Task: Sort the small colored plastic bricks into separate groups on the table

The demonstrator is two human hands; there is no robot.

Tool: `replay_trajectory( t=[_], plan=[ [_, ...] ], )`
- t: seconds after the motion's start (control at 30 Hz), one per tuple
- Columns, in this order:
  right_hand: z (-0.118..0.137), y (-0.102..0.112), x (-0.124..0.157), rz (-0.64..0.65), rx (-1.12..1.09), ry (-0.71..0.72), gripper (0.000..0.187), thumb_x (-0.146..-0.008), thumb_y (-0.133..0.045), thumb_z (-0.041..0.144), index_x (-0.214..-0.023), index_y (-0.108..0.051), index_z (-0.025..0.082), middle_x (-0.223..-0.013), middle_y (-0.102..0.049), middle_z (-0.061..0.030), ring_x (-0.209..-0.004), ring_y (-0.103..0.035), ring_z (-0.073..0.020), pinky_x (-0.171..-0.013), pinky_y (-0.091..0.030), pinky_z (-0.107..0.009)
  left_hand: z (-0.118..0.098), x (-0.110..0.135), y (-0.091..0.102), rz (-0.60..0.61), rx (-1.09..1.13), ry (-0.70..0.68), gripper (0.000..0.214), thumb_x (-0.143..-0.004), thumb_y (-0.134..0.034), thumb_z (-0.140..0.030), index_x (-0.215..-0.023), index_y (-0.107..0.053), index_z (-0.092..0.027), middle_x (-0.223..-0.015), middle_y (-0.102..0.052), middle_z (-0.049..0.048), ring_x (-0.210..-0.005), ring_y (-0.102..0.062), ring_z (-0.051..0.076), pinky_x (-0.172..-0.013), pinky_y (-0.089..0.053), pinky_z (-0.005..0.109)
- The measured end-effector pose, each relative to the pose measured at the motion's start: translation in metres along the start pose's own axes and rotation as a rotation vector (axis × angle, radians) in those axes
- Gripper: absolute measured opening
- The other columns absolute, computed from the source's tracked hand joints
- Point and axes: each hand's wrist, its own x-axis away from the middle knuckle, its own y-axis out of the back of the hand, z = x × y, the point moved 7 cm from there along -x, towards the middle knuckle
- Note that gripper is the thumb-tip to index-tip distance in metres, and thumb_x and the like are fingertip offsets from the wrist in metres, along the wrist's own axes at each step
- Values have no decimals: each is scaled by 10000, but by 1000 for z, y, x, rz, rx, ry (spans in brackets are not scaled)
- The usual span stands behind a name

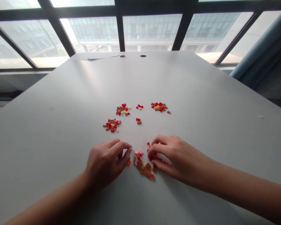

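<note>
My left hand [109,159] is held just above the white table with thumb and forefinger pinched together; whatever is between the tips is too small to make out. An orange toy brick [128,163] lies right below its thumb. My right hand [170,153] reaches into small red bricks [148,144], its thumb and fingertips nearly meeting and partly covering the pile. Between the hands lie brown studded bricks [145,168] in a cluster, an orange brick [152,176] at its near end, and a few pink bricks [140,152].
Farther off on the table [213,109] are mixed brick piles at left [111,125], back left [123,109] and back right [160,107]. Small groups [138,121] lie between them. Windows, two round table holes [143,56] and a blue curtain [262,53] are beyond.
</note>
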Motion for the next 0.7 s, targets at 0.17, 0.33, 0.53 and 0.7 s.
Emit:
replay_trajectory(
  t=[0.17,0.33,0.53,0.7],
  plan=[
    [4,0,-3,32,77,-26,60,-835,-642,152,-802,-689,169,-917,-671,-72,-693,-600,-164,-673,-454,-299,0,0,0,6,5,2,188,-909,-544,-237,-798,-688,-193,-563,-540,-56,-436,-449,61,-487,-375,180],
    [-1,10,-14,-119,12,20,47,-865,-640,136,-851,-675,165,-892,-674,-56,-702,-605,-151,-695,-455,-283,0,-1,1,5,10,1,200,-912,-535,-244,-795,-688,-192,-552,-533,-59,-433,-447,60,-479,-373,179],
    [-27,15,-47,-341,69,28,56,-894,-624,146,-890,-680,139,-907,-676,-89,-814,-622,-190,-790,-449,-328,-2,-3,1,12,7,-5,210,-915,-527,-242,-794,-691,-190,-545,-534,-60,-420,-437,56,-465,-370,175],
    [-37,7,-66,-392,95,36,88,-880,-632,124,-923,-707,140,-955,-675,-101,-859,-628,-202,-857,-432,-374,-3,-3,1,14,15,-11,205,-913,-529,-240,-796,-690,-190,-546,-535,-61,-419,-440,56,-468,-375,174]
  ],
)
